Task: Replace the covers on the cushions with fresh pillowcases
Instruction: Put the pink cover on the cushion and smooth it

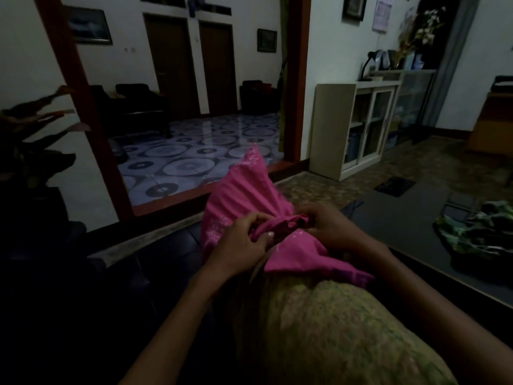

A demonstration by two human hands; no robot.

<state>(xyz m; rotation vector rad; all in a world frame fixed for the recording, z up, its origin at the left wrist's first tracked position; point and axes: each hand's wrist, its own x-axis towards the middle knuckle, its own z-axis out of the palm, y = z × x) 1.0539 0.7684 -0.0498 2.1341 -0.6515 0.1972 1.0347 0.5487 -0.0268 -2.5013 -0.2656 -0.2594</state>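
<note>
While the green cushion (333,329) lies in the foreground, left hand (241,243) and right hand (330,229) both pinch the bunched pink pillowcase (244,195) (its far corner pointing upward) at the cushion's far end; room dim.

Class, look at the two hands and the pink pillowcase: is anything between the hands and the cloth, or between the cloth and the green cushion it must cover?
Nothing visible. The left hand and right hand both grip the bunched pink pillowcase directly, and it lies against the end of the green cushion.
</note>
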